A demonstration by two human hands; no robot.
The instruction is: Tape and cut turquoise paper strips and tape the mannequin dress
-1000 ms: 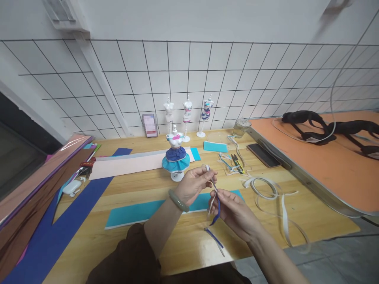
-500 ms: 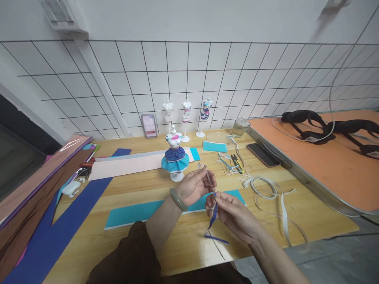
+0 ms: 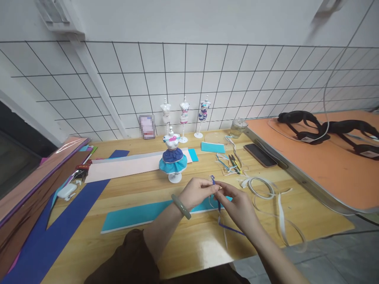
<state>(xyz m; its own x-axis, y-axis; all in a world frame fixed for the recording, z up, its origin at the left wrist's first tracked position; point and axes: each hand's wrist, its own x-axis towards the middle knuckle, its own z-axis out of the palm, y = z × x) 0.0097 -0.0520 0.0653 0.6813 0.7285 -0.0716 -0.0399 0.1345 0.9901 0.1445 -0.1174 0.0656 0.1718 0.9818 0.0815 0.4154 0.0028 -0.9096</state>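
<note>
Pinching blue ribbon (image 3: 219, 205) in left hand (image 3: 197, 193) and right hand (image 3: 238, 203), nearer and right of skirted mannequin (image 3: 173, 156). Closed fingertip gap from half a second ago; now handling one short stretch above worktop (image 3: 192, 248).

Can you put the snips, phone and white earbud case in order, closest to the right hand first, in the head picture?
From the right hand:
1. Snips, ahead of it.
2. Phone, ahead and to its right.
3. White earbud case, far over on the left.
</note>
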